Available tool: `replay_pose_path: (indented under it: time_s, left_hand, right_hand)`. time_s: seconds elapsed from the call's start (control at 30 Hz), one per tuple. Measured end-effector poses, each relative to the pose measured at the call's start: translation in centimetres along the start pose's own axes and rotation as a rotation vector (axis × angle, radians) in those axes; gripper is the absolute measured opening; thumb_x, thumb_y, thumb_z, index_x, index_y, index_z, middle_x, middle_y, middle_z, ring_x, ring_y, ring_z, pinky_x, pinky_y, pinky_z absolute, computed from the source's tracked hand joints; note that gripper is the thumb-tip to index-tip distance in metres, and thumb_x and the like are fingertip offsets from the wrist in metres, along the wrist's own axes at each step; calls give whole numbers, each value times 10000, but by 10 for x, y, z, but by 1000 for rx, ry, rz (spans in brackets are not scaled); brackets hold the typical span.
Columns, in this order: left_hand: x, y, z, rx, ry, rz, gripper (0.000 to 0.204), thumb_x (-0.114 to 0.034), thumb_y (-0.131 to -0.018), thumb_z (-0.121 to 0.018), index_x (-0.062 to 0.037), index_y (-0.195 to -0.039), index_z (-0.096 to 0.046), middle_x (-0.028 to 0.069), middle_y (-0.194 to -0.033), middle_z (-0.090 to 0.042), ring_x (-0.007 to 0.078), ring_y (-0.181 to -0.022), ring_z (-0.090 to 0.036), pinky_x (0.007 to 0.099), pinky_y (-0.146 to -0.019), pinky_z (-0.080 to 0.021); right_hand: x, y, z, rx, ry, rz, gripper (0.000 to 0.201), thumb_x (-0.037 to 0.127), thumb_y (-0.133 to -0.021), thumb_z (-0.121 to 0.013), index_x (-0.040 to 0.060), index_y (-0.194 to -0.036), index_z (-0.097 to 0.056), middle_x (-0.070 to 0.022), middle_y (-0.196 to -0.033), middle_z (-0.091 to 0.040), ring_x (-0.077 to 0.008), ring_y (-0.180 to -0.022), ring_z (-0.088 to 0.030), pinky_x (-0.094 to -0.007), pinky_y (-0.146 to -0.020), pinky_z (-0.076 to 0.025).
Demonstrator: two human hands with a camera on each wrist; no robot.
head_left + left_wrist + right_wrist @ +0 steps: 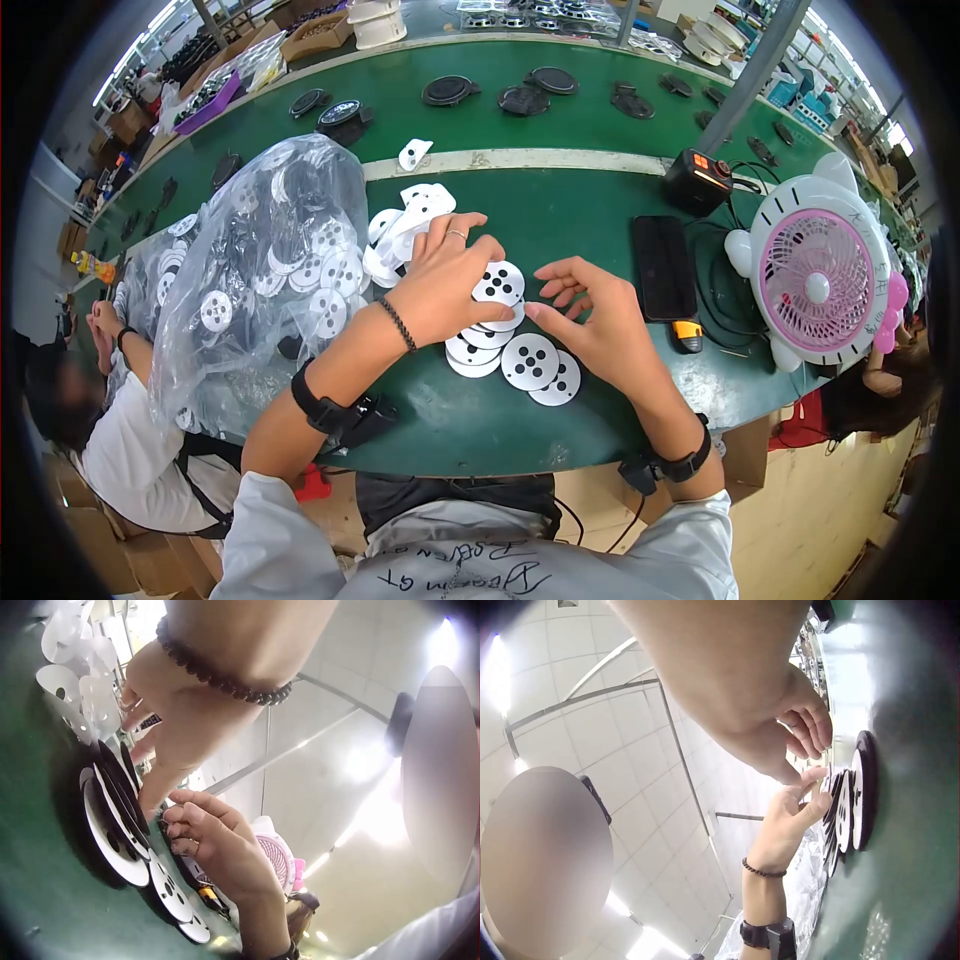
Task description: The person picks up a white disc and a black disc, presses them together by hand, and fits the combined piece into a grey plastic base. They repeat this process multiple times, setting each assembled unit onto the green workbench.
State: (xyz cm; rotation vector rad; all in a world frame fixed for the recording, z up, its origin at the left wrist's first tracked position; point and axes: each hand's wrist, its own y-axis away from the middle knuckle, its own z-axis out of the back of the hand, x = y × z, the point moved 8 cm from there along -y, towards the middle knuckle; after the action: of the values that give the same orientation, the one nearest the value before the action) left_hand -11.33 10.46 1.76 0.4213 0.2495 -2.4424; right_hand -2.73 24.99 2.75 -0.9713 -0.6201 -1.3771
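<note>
Several round white discs (pixel 530 361) with black holes overlap in a loose pile on the green table. Edge-on in the left wrist view, these discs (pixel 112 832) show dark undersides. My left hand (pixel 440 282) is over the upper left of the pile, thumb and forefinger at opposite edges of a top disc (pixel 502 283). To the right of that disc hovers my right hand (pixel 597 318), fingers loosely bent and nothing in them, its thumb tip close to the disc's edge. Crumpled white cut-out sheets (pixel 420 212) lie just beyond my left hand.
A clear plastic bag (pixel 270 250) full of similar discs lies on the left. To the right are a phone (pixel 664 268), a yellow-black tool (pixel 687 336), a black box (pixel 697 182) and a pink-white fan (pixel 817 275). Black round parts (pixel 450 90) sit along the far green strip.
</note>
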Motion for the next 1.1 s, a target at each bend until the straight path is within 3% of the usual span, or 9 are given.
replay_pose_path:
  time_s: [0.13,0.2,0.23,0.27,0.33,0.37,0.47,0.63,1.1]
  left_hand:
    - [-18,9,17,-58,147,-100,641,-340,-748,-850,-78,-1266,-579,156,-1371,-536,348,-1300,-459,455,-1094,-336]
    - [-21,19,34,-245,326,-91,635,-291,-745,-856,-67,-1268,-575,148,-1225,-627,339,-1164,-579,429,-1023,-426]
    - [-21,22,39,-240,454,-33,609,-175,-782,-841,-44,-1307,-562,129,-1105,-678,264,-1028,-662,379,-923,-507]
    - [-21,26,37,-238,454,-32,609,-175,-782,-841,-44,-1307,-562,129,-1105,-678,264,-1028,-662,379,-923,-507]
    - [-14,33,25,-191,849,37,584,-140,-831,-810,-49,-1339,-536,143,-1137,-663,219,-1017,-670,330,-868,-529]
    - [-15,35,19,-138,935,23,551,-73,-880,-776,-36,-1370,-526,95,-1105,-661,124,-1003,-644,271,-848,-527]
    - [-21,38,10,-140,1243,64,509,-79,-915,-757,-15,-1362,-525,50,-1051,-655,95,-977,-633,259,-860,-530]
    - [-25,48,1,13,1399,153,482,-82,-967,-689,-22,-1391,-469,63,-1009,-661,101,-866,-663,226,-566,-548]
    - [-23,55,-3,118,1425,213,530,-5,-940,-681,3,-1427,-471,78,-1035,-675,84,-800,-645,197,-553,-517]
  right_hand:
    - [-4,0,-6,24,-130,-49,354,120,-865,-792,-52,-1134,-640,-134,-975,-716,-176,-861,-702,-294,-741,-575]
    - [-12,2,-14,69,-601,-222,319,65,-902,-754,-65,-1161,-622,-130,-1007,-716,-176,-937,-710,-283,-796,-585]
    - [-11,2,-12,67,-601,-223,319,65,-902,-754,-65,-1161,-622,-130,-1007,-716,-176,-937,-710,-283,-796,-585]
    - [-7,2,-11,72,-688,-208,308,32,-906,-741,-65,-1172,-619,-129,-1025,-713,-171,-957,-709,-281,-809,-586]
    - [-1,2,-10,81,-778,-193,301,0,-910,-729,-65,-1182,-616,-127,-1043,-709,-167,-977,-707,-279,-821,-587]
    - [2,2,-11,110,-811,-186,304,-14,-906,-729,-61,-1186,-619,-128,-1058,-705,-163,-978,-706,-282,-831,-587]
    - [4,4,-13,154,-825,-163,319,-31,-908,-721,-54,-1211,-623,-125,-1098,-694,-161,-978,-704,-292,-847,-590]
    - [11,9,-20,263,-839,-176,296,-60,-907,-706,-75,-1199,-657,-134,-1032,-725,-167,-946,-714,-286,-836,-592]
    - [7,14,-27,278,-847,-221,267,-102,-905,-681,-91,-1172,-677,-159,-997,-741,-185,-919,-729,-290,-799,-604]
